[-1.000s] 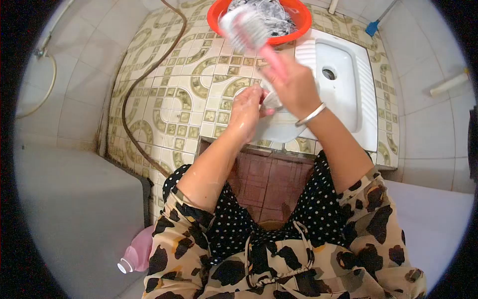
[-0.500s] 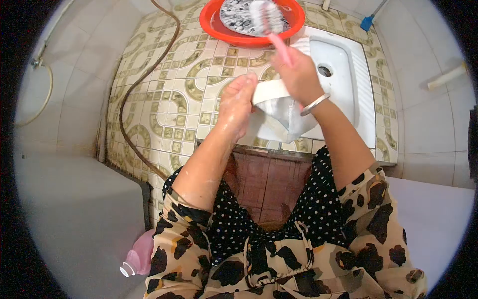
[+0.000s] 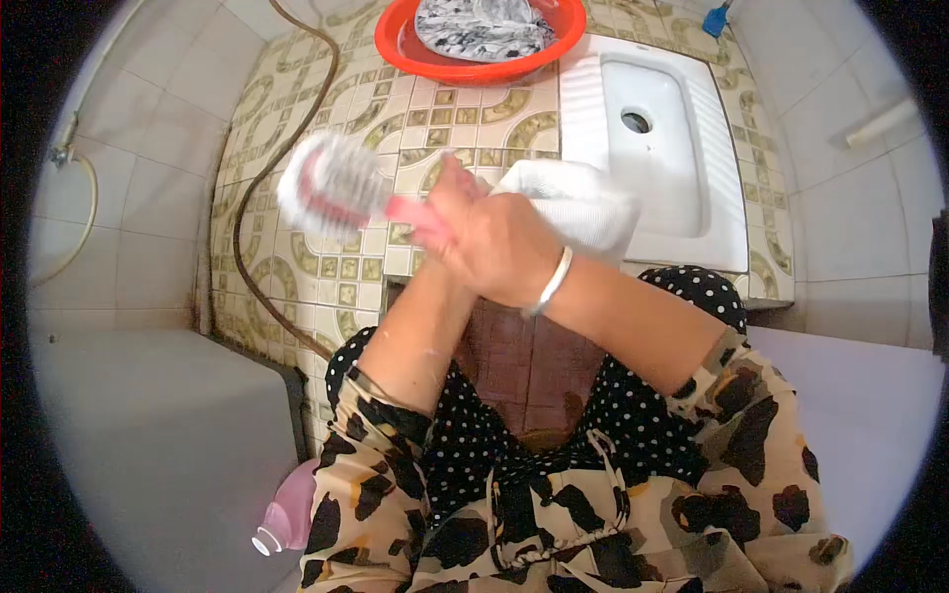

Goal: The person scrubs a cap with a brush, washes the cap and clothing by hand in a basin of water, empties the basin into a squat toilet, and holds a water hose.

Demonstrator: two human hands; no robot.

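Two hands, one person. Right hand point(image 3: 501, 247): closed around the pink handle of one scrub brush point(image 3: 334, 188), its white bristle head blurred and out to the person's left, over the tiled platform point(image 3: 415, 158). Left hand point(image 3: 458, 188): partly hidden behind the right, its grip impossible to tell. One white cloth item point(image 3: 583, 210), bunched, just beside both hands, above the platform's near edge and overlapping the near left corner of one white squat toilet point(image 3: 672, 158). One bangle point(image 3: 555, 283), on the right wrist. One red basin point(image 3: 480, 71), by the toilet's far left corner, containing black-and-white patterned fabric point(image 3: 479, 30). One brown hose point(image 3: 240, 212), curving along the platform's left side. One pink bottle point(image 3: 289, 506) with a white cap, beside the person's left sleeve.
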